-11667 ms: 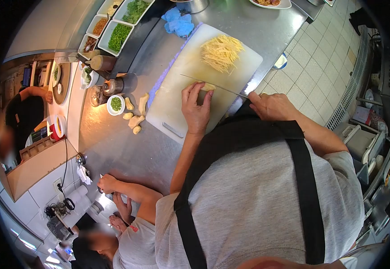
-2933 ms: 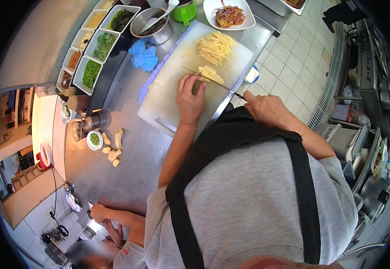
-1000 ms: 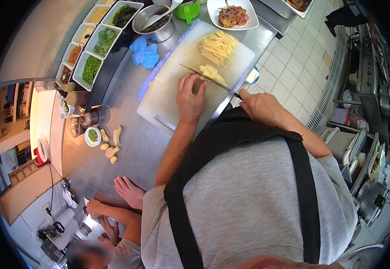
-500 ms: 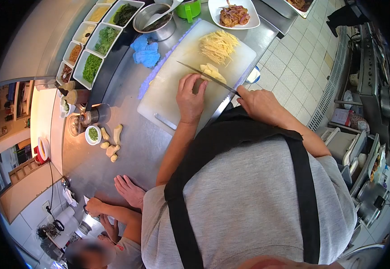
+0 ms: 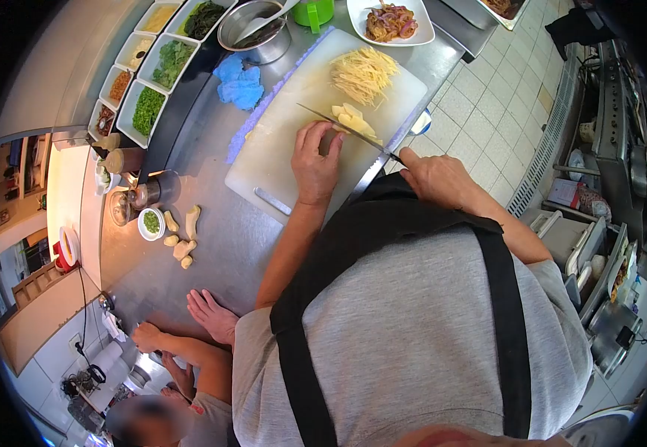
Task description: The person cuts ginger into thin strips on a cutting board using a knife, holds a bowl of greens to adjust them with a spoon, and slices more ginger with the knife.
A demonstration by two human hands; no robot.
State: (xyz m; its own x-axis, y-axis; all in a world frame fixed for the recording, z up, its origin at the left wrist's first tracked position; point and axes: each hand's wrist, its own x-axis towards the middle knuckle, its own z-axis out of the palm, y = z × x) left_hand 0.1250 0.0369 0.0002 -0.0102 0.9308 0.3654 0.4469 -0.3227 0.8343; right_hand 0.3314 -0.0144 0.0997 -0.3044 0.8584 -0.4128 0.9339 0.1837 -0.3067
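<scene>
My right hand (image 5: pixel 437 177) is closed on the handle of a kitchen knife (image 5: pixel 349 130), whose long blade points to the upper left over a white cutting board (image 5: pixel 264 160). Fingers curled, my left hand (image 5: pixel 316 165) is at the near side of the blade, pinching a pale piece of ginger mostly hidden by the fingertips and knife. Just beyond the blade are overlapping ginger slices (image 5: pixel 353 119). Farther up the board is a pile of ginger shreds (image 5: pixel 364 76).
Peeled ginger pieces (image 5: pixel 192 222) and a small cup of chopped greens (image 5: pixel 151 223) stand left. A blue cloth (image 5: pixel 239 83), steel pot (image 5: pixel 271 51) and white plate of food (image 5: pixel 426 33) surround the board. A co-worker's hand (image 5: pixel 146 337) is at lower left; another hand (image 5: pixel 213 316) rests on the counter.
The knife and my right hand have shifted very slightly right and down. My left hand has stayed nearly in place. The co-worker's hand at lower left has moved a little left.
</scene>
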